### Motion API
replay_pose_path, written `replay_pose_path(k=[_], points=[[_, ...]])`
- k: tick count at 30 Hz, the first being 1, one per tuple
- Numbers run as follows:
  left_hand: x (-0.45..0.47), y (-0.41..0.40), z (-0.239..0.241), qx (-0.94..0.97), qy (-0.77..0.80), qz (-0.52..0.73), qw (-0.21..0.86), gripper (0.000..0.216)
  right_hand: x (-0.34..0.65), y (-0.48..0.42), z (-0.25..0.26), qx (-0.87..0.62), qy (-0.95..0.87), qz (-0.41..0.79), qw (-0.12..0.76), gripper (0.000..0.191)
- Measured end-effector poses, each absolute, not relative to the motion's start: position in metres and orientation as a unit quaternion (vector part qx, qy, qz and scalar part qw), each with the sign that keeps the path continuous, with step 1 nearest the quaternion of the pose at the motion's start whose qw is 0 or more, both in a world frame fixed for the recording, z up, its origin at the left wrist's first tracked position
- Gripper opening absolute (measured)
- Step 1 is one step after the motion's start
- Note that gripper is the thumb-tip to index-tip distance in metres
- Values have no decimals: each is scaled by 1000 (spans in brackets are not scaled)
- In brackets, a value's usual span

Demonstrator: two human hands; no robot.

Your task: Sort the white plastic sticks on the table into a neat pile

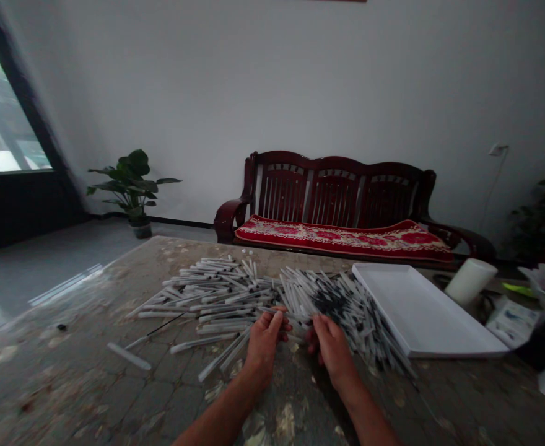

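Note:
A wide heap of thin white pen-like tubes (217, 294) is spread over the marble-patterned table (68, 371); the right part of the heap (347, 303) shows dark tips or inner parts. My left hand (265, 344) rests at the heap's near edge with its fingers curled around a white tube. My right hand (331, 344) lies just beside it, fingers bent into the darker part of the heap, pinching at the tubes. Exactly what each hand grips is blurred.
A flat white tray (421, 316) lies right of the heap. Beyond it stand a white cylinder (470, 280), papers and a dark object at the table's right edge. One loose tube (128, 356) lies apart at the left. A wooden bench (337, 204) and potted plant (130, 186) stand behind.

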State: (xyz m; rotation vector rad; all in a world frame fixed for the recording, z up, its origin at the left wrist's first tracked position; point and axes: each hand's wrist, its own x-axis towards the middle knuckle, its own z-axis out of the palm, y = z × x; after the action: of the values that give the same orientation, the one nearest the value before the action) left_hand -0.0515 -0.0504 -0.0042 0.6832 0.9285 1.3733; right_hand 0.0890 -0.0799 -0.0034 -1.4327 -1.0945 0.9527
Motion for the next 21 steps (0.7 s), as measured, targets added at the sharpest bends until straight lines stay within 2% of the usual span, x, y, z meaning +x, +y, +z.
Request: replay_pose_path(k=[6, 10, 14, 21], points=[[-52, -49, -5, 301, 408, 596, 622, 51, 90, -77, -1, -599, -480, 372, 522, 37], [-51, -49, -6, 291, 408, 599, 625, 51, 89, -76, -4, -591, -436, 402, 546, 45], [-50, -49, -6, 297, 409, 597, 623, 51, 90, -75, -6, -607, -452, 407, 511, 43], [-57, -44, -6, 281, 438, 607, 600, 52, 103, -71, -7, -617, -519, 262, 530, 26]])
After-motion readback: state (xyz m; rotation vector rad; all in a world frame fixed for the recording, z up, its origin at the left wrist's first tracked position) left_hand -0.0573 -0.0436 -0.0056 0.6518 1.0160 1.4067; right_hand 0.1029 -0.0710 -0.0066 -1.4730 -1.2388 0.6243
